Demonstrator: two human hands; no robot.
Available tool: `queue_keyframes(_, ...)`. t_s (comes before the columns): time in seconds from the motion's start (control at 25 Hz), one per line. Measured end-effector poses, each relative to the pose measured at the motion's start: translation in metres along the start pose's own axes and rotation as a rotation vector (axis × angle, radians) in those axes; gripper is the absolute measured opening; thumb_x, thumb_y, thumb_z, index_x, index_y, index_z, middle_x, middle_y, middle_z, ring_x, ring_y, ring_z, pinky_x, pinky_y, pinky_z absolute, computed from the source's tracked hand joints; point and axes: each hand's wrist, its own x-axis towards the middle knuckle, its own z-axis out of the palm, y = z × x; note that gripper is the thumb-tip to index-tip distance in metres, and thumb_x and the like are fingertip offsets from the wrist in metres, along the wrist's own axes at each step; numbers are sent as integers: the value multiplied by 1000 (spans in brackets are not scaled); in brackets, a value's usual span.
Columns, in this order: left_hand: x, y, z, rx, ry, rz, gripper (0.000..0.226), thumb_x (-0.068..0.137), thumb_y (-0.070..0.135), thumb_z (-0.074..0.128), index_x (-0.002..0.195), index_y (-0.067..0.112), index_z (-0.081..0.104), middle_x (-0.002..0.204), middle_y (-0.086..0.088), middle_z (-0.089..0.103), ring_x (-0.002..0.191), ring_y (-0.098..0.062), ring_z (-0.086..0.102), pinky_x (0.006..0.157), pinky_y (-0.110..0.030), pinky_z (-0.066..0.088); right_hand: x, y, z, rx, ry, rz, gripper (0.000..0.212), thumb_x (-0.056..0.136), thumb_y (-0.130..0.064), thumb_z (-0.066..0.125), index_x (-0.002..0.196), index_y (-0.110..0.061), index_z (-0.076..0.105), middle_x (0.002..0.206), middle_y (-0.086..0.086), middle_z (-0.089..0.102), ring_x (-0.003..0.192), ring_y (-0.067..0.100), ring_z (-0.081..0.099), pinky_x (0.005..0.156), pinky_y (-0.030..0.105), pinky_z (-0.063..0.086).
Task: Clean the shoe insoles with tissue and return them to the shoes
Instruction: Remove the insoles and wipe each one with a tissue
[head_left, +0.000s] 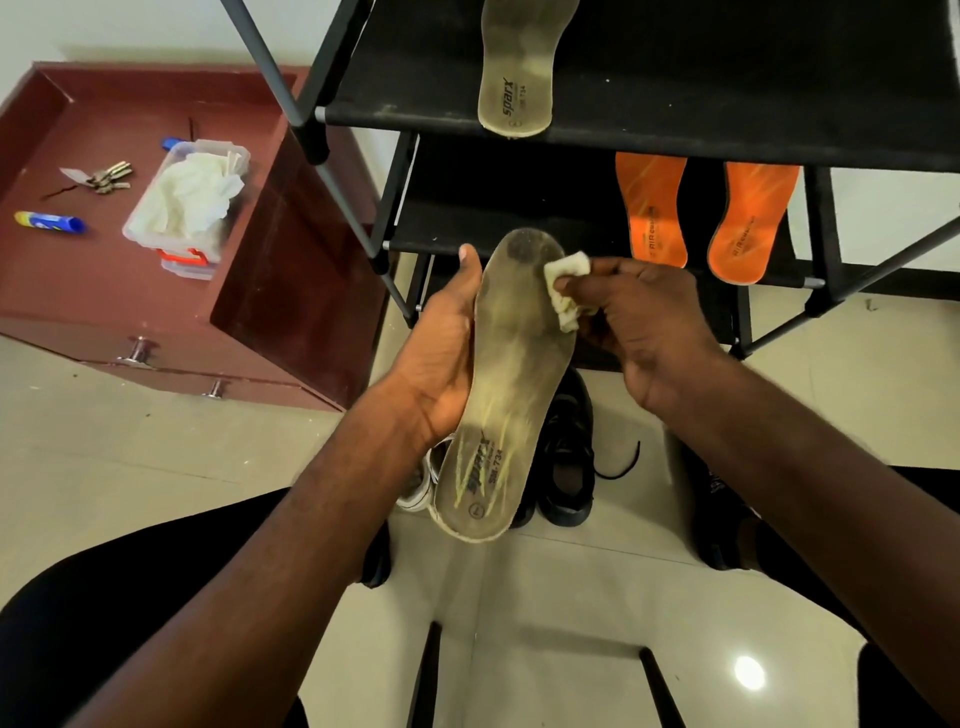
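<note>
In front of the rack (597, 122), his left hand (441, 358) grips a grimy insole (511, 374) while his right hand (644, 327) pinches tissue (563, 283) against it; three insoles wait shelved, none back in shoes.

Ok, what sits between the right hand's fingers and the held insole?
A folded tissue, pinched by the right hand and pressed on the toe end of the insole that the left hand holds. Head view.

I'm holding a dirty beige insole (511, 384) toe-up in my left hand (441, 353), while my right hand (644, 322) is pressing a crumpled white tissue (566, 288) against its right edge near the toe.
</note>
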Motion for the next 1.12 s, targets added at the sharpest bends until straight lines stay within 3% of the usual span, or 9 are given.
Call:
queue_keyframes(0.12, -5, -5, -1, 41, -178, -134, 90, 101, 77, 24, 151, 8, 51, 145, -27, 58, 123, -46, 63, 108, -63, 45, 10, -7, -10, 140, 14, 29, 20, 86, -6, 78, 106, -7, 76, 98, 12, 79, 92, 30, 77, 78, 48, 65)
queue_keyframes(0.2, -7, -7, -1, 69, -251, -155, 92, 101, 76, 21, 151, 5, 51, 141, -30, 58, 106, -40, 68, 102, -56, 52, 13, -8, -14, 146, 40, -12, 20, 86, -7, 79, 106, -7, 76, 100, 10, 79, 98, 28, 76, 85, 44, 64)
queue_keyframes(0.28, -4, -5, 0, 76, -265, -131, 89, 104, 72, 19, 150, 2, 51, 139, -31, 57, 96, -35, 66, 89, -48, 58, 12, -10, -16, 105, 52, -84, 18, 87, -8, 79, 106, -8, 77, 98, 6, 80, 94, 20, 77, 80, 32, 62)
queue_keyframes(0.44, 1, -2, 0, 81, -160, -69, 84, 106, 69, 21, 147, 4, 54, 138, -31, 60, 92, -33, 64, 77, -42, 60, 7, -9, -19, -1, 46, -176, 15, 90, -15, 77, 105, -15, 77, 97, 0, 80, 85, 9, 75, 68, 21, 55)
queue_keyframes(0.64, 1, -5, 1, 29, 5, -41, 76, 106, 67, 29, 138, 6, 62, 107, -21, 70, 82, -31, 65, 70, -43, 61, -1, 2, -8, -306, -82, -336, 17, 91, -13, 77, 107, -18, 76, 95, -4, 78, 85, 5, 73, 68, 17, 55)
queue_keyframes(0.72, 2, -6, 3, 6, 5, -31, 73, 107, 65, 28, 134, 8, 65, 102, -19, 70, 83, -30, 66, 72, -42, 61, -5, 8, -4, -545, -44, -523, 19, 91, -11, 76, 108, -19, 77, 98, -8, 76, 83, 2, 71, 65, 14, 54)
queue_keyframes(0.8, 1, -8, 3, -18, 20, -27, 68, 108, 62, 29, 129, 10, 68, 102, -14, 73, 85, -27, 70, 77, -40, 60, -15, 15, 4, -607, -73, -588, 22, 91, -8, 75, 109, -19, 78, 102, -8, 75, 80, 2, 70, 65, 19, 59)
queue_keyframes(0.96, 2, -5, -7, -108, 100, -44, 67, 106, 62, 38, 124, 7, 72, 116, -14, 75, 102, -26, 74, 95, -39, 58, -45, 32, 16, -631, -336, -676, 21, 86, -5, 80, 102, -19, 82, 97, -12, 76, 88, 2, 72, 81, 22, 60)
queue_keyframes(1.12, 3, -8, 0, -93, 90, -33, 64, 108, 61, 35, 123, 11, 73, 106, -11, 76, 93, -23, 74, 91, -37, 59, -23, 19, 7, -757, -102, -788, 25, 86, -2, 75, 107, -16, 80, 101, -6, 75, 88, 5, 68, 82, 31, 60)
